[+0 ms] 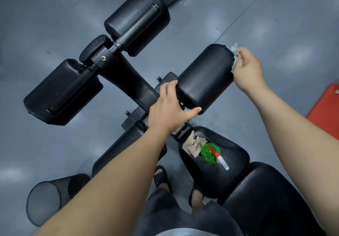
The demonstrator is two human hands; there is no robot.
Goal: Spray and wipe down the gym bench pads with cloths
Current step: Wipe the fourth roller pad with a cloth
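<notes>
The roller pad (205, 77) under treatment lay with its long axis slanting from the bench's central bar up and out toward the right. At its outer end a pale blue-grey cloth (234, 52) was pressed against the end face, bunched in the right hand (247, 68), whose fingers were curled tight round it. The left hand (168, 110) sat at the opposite, inner end, next to the bar, with its thumb along the pad's lower edge and its fingers over the upper edge, clasping the end between them.

So the cloth stood at the far tip of the pad, and all the unwiped length ran from it back toward the left hand. Any coming stroke would probably travel down that axis or round the end face. The right hand was the one placed for it, while the left looked set to stop the roller turning.

Nearer the person, the seat pad (236, 164) carried a beige cloth (194, 144) and, just beside it, a green spray bottle (210, 153) — both well apart from either hand. Two more roller pads (137, 20) stood further along the bar. A mesh bin (45, 199) stood on the grey floor (55, 24) at lower left.
</notes>
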